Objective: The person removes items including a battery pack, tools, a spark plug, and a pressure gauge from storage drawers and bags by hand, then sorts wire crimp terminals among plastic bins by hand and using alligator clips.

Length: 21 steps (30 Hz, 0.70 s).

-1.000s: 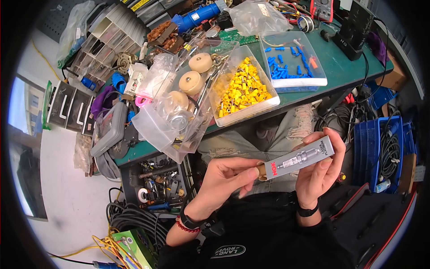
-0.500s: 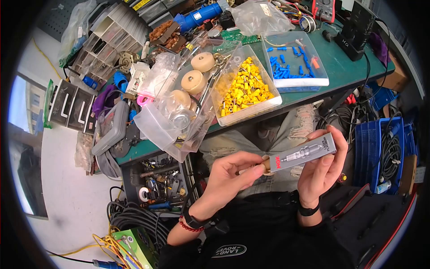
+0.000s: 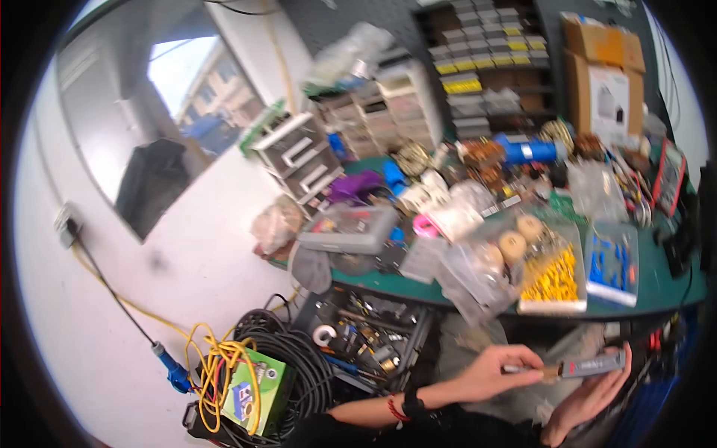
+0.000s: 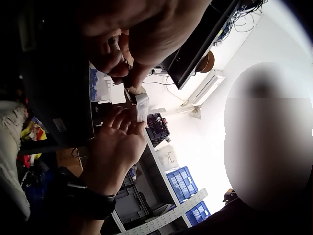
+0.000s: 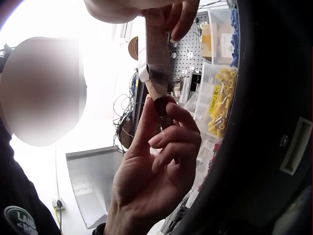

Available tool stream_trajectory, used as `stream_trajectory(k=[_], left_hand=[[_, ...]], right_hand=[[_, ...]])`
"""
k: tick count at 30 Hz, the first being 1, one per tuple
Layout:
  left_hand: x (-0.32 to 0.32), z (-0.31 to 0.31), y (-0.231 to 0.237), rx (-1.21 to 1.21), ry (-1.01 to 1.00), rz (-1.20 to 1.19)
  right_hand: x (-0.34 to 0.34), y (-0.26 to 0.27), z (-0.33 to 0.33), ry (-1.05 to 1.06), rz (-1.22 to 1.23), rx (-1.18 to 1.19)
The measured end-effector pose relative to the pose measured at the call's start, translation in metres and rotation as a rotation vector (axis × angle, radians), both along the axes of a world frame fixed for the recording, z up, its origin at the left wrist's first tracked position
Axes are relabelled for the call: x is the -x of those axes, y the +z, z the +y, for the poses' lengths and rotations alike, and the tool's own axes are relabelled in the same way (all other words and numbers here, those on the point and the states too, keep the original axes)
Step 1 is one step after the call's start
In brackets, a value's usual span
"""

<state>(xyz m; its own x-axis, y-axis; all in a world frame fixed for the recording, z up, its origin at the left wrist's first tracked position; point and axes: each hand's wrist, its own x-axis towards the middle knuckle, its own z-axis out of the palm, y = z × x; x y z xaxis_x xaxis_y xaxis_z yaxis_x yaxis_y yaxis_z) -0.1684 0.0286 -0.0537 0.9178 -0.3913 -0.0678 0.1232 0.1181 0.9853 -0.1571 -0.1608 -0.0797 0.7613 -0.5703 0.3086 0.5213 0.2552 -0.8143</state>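
Note:
My right hand point(image 3: 594, 399) holds a small grey NGK spark plug box point(image 3: 594, 364), with the fingers along its back and underside. The box's brown cardboard end flap point(image 3: 551, 373) stands open towards my left hand point(image 3: 497, 373). Between the left thumb and fingers is a slim spark plug point(image 5: 165, 120), dark in the right wrist view and silvery at its tip in the head view. It sits right at the box mouth, and the fingers hide much of it. In the left wrist view the box point(image 4: 141, 105) spans from the left fingertips to the right hand.
Yellow terminals fill a clear tray point(image 3: 553, 306) at the green bench's point(image 3: 478, 301) front edge, beside a tray of blue terminals point(image 3: 612, 295). An open drawer point(image 3: 422, 336) of tools is below. Coiled black cable point(image 3: 310, 373) and a green box point(image 3: 261, 396) lie at lower left.
The head view has swung left and up, so the hands now appear at lower right. The left hand has drawn slightly away from the box end, and the silvery tip shows between its fingers.

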Motion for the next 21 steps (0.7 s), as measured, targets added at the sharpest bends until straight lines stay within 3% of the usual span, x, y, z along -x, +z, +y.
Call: stream_trajectory(k=[1,4,6,8,12,14,15,16,18,20,21], left_hand=[[0.0,0.0,-0.001,0.023,-0.003,-0.023],[-0.001,0.002,0.001,0.018,-0.046,-0.055],[-0.002,-0.002,-0.007,0.04,0.012,-0.083],[-0.004,-0.002,-0.007,0.057,-0.005,-0.061],[-0.004,-0.004,-0.009,0.071,0.003,-0.096],[-0.002,-0.003,-0.005,0.094,0.001,-0.107],[0.0,-0.003,-0.002,0.093,0.006,-0.117],[0.002,-0.003,0.002,0.095,0.009,-0.124],[0.003,-0.002,0.006,0.094,0.015,-0.142],[0.005,-0.004,0.005,0.129,0.015,-0.225],[0.008,-0.003,0.007,0.129,0.016,-0.231]], right_hand=[[-0.001,0.004,0.004,-0.05,0.014,-0.084],[-0.003,0.03,0.008,-0.26,-0.1,0.176],[-0.003,0.015,-0.002,-0.246,-0.096,0.173],[-0.004,0.021,-0.004,-0.055,-0.172,-0.093],[-0.004,0.017,-0.01,0.067,-0.25,-0.185],[0.003,0.031,-0.008,0.454,-0.349,-0.224],[0.009,0.035,0.001,0.329,-0.176,-0.265],[0.01,0.036,0.0,0.334,-0.185,-0.265],[0.011,0.033,-0.001,0.519,-0.02,-0.051],[0.01,0.03,0.011,0.53,-0.155,-0.033],[0.012,0.029,0.012,0.531,-0.13,0.132]])
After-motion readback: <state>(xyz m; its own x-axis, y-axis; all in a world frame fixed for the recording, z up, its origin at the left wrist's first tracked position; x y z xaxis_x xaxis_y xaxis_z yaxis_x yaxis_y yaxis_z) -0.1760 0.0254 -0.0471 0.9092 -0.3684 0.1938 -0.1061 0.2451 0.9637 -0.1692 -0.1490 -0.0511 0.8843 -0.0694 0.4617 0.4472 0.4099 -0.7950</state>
